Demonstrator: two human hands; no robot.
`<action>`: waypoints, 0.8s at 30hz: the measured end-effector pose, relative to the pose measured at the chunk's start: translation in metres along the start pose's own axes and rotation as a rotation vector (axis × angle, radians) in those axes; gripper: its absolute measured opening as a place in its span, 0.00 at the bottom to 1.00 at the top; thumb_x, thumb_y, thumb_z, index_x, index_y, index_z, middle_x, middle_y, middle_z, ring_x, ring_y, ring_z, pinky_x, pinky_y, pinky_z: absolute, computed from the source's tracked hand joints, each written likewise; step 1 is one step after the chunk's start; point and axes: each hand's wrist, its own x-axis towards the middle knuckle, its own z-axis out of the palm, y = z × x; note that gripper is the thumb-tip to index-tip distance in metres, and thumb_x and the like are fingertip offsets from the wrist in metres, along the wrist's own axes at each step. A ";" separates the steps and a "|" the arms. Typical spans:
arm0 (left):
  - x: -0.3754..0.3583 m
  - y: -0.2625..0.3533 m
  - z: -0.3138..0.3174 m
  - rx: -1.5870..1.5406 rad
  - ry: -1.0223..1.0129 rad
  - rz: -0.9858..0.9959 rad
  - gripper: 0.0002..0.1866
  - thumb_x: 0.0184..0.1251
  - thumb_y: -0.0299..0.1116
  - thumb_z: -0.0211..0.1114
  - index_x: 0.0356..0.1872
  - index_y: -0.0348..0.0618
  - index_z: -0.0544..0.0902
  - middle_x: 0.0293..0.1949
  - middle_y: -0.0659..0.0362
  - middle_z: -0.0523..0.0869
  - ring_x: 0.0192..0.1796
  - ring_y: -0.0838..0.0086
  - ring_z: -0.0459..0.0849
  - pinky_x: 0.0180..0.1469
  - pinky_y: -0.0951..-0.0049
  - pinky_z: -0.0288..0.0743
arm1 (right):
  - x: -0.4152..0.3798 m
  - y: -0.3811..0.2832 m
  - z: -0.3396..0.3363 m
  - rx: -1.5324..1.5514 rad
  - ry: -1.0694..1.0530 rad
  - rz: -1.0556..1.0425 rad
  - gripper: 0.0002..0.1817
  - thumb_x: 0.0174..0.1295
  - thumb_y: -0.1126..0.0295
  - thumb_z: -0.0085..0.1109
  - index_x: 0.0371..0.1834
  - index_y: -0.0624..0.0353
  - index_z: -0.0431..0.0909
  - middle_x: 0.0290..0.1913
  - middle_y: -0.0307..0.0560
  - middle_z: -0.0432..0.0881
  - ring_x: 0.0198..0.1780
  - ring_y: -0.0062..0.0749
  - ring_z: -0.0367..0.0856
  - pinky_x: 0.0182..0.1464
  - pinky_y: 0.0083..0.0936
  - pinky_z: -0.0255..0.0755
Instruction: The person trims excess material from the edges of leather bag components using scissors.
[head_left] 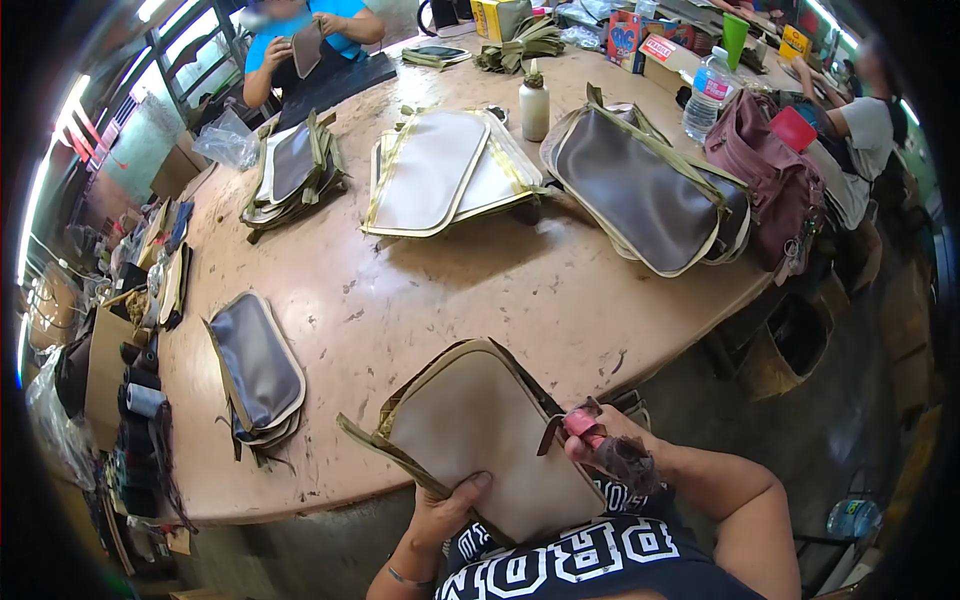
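A beige, round-cornered leather-like bag panel (480, 430) with dark edging and loose olive strips is held tilted in front of my body. My left hand (450, 508) grips its lower left edge, thumb flat on the face and fingers hidden underneath. At the panel's right edge, my right hand (610, 445) is closed around a pinkish-red piece wrapped in dark brown scraps (590, 428); I cannot tell its kind. A short dark strip (550, 434) sticks out from it over the panel's edge.
On the table (330, 390) lie a dark panel stack (258, 355), pale panels (430, 170), large brown panels (640, 185) and a smaller pile (290, 175). A glue-like bottle (534, 105), water bottle (708, 95) and maroon bag (765, 180) stand farther back. Two people work around the table.
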 end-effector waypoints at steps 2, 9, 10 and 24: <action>0.000 -0.001 -0.002 -0.039 -0.004 -0.032 0.18 0.49 0.18 0.58 0.44 0.39 0.71 0.40 0.60 0.75 0.41 0.75 0.74 0.44 0.75 0.68 | 0.000 0.001 0.001 -0.024 0.015 -0.022 0.19 0.52 0.54 0.52 0.22 0.61 0.68 0.12 0.45 0.64 0.16 0.29 0.62 0.21 0.24 0.61; 0.002 0.014 -0.008 0.008 -0.024 -0.057 0.18 0.48 0.17 0.57 0.43 0.39 0.72 0.41 0.60 0.75 0.43 0.75 0.73 0.45 0.74 0.67 | 0.000 -0.014 -0.006 -0.095 0.038 -0.202 0.14 0.54 0.61 0.51 0.22 0.62 0.68 0.21 0.49 0.70 0.21 0.40 0.68 0.25 0.25 0.64; 0.001 0.015 -0.011 0.045 -0.045 -0.054 0.18 0.48 0.17 0.58 0.43 0.39 0.72 0.41 0.60 0.75 0.43 0.76 0.73 0.45 0.75 0.67 | 0.001 -0.013 -0.006 -0.111 0.040 -0.195 0.14 0.54 0.60 0.51 0.23 0.62 0.68 0.23 0.50 0.70 0.23 0.41 0.69 0.27 0.26 0.64; 0.006 0.017 -0.026 0.089 -0.130 -0.098 0.19 0.46 0.15 0.58 0.44 0.40 0.73 0.42 0.61 0.75 0.44 0.77 0.72 0.47 0.76 0.65 | -0.001 -0.013 -0.016 0.005 -0.066 -0.006 0.20 0.52 0.53 0.50 0.27 0.62 0.68 0.28 0.55 0.70 0.31 0.47 0.70 0.34 0.31 0.64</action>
